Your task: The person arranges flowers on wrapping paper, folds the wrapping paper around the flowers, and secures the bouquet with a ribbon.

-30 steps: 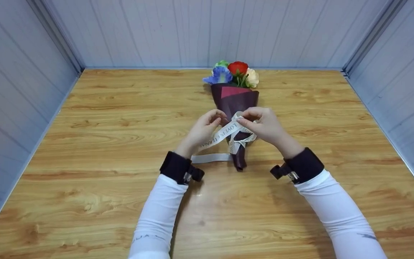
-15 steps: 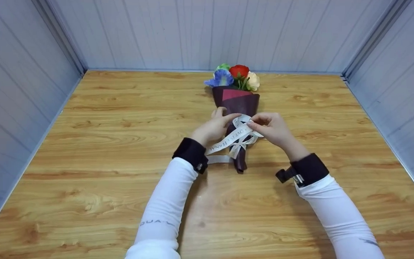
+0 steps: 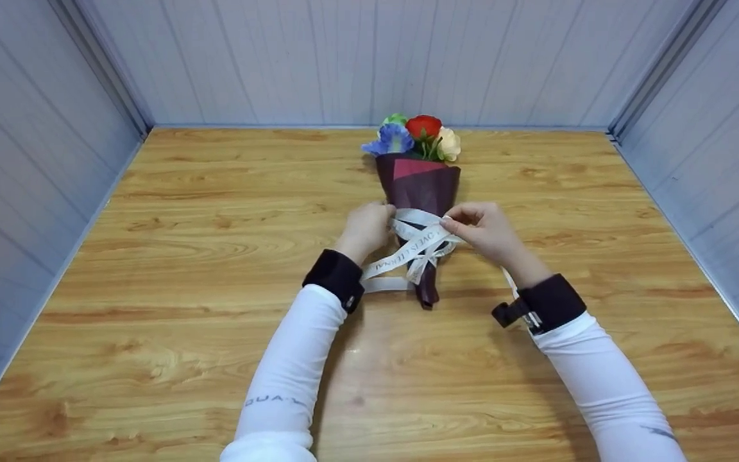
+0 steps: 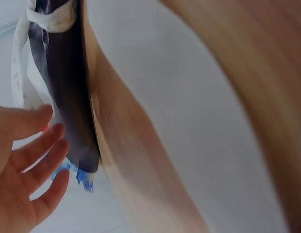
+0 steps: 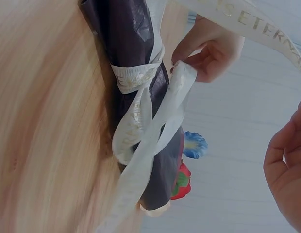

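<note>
A bouquet lies on the table, its dark purple wrapping paper narrowing toward the person. White printed ribbon circles the stem end, with a knot and loops. My left hand is at the bouquet's left side and pinches a ribbon loop, which stretches leftward across the wrapping. My right hand pinches another length of ribbon between thumb and forefinger, above the right side. This length slants down toward the left wrist, with its lettering showing. The left wrist view shows the left hand beside the wrapping, other fingers loosely spread.
Blue, red, cream and green flower heads point to the back wall. A ribbon tail hangs by the right wrist. Wood-grained table surrounds the bouquet, with pale panels on three sides.
My left hand reached over the ribbon with fingers spread, then drew back left with a loop. The right hand shifted slightly right, still pinching ribbon. A ribbon tail now shows by the right wrist.
</note>
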Motion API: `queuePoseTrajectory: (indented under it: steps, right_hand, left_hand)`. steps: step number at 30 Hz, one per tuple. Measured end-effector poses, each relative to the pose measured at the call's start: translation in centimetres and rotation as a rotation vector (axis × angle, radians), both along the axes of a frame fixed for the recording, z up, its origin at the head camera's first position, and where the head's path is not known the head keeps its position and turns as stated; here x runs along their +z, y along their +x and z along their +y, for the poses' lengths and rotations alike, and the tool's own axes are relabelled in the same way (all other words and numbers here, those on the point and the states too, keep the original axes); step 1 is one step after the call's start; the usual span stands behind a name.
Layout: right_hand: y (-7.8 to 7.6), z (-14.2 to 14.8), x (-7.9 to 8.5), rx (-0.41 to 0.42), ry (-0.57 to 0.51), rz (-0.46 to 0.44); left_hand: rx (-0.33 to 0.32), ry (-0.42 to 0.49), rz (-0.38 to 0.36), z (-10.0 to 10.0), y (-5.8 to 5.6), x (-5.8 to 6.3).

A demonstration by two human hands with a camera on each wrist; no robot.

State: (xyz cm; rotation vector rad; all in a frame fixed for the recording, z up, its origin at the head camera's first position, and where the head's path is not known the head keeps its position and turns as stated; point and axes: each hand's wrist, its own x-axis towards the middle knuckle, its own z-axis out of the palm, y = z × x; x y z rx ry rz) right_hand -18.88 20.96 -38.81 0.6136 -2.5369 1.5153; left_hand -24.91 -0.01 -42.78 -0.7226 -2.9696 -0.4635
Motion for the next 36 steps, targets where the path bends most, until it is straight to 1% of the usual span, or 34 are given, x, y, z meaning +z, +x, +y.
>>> queuePoseTrajectory:
  steps: [3,5,8,10,11,14,18,21,24,26,29,31,33,36]
  right_hand:
    - [0.1,-0.1,0.1,-0.008,0.007,-0.006]
    - [0.1,-0.2,0.2,-0.015,0.015,-0.004]
    - [0.2,-0.3,0.2,-0.021,0.015,-0.008]
    - [0.2,-0.3,0.2,-0.018,0.011,-0.009]
    - [0.2,-0.3,0.2,-0.016,0.006,-0.012]
    - [0.1,-0.2,0.0,-0.013,0.004,-0.015]
    - [0.1,-0.2,-0.2,-0.013,0.032,-0.004]
    - [0.1,-0.2,-0.4,-0.010,0.063,0.007]
    - [0.0,-0.2,-0.7,-0.005,0.075,0.002]
    - [-0.1,-0.1,-0.8,-0.008,0.073,-0.005]
    - [-0.1,-0.1,-0.9,-0.008,0.060,-0.012]
    - [-0.2,0.0,-0.9,-0.011,0.057,-0.017]
    - [-0.2,0.0,-0.9,-0.018,0.060,-0.024]
    - [-0.2,0.0,-0.9,-0.030,0.069,-0.043]
  left_hand:
    - [0.053,-0.003,0.017,-0.5,0.2,0.5]
    - [0.069,0.009,0.027,-1.0,0.4,0.7]
    - [0.055,0.062,0.018,-1.7,0.7,1.1]
    - [0.029,0.134,-0.012,-2.2,0.9,1.3]
    - [0.010,0.184,-0.039,-2.5,1.0,1.4]
    - [-0.049,0.384,-0.179,-3.2,1.2,1.8]
    - [-0.112,0.717,-0.382,-3.6,1.6,2.3]
    - [-0.147,0.968,-0.478,-3.7,2.1,2.6]
    - [-0.218,1.165,-0.534,-3.8,2.7,3.1]
    - [-0.283,1.268,-0.573,-3.9,3.1,3.6]
    - [-0.381,1.399,-0.618,-4.2,3.8,4.5]
    - [-0.425,1.470,-0.642,-4.4,4.3,5.2]
    - [-0.466,1.507,-0.637,-4.6,4.7,5.7]
    - [-0.514,1.530,-0.612,-4.9,5.3,6.4]
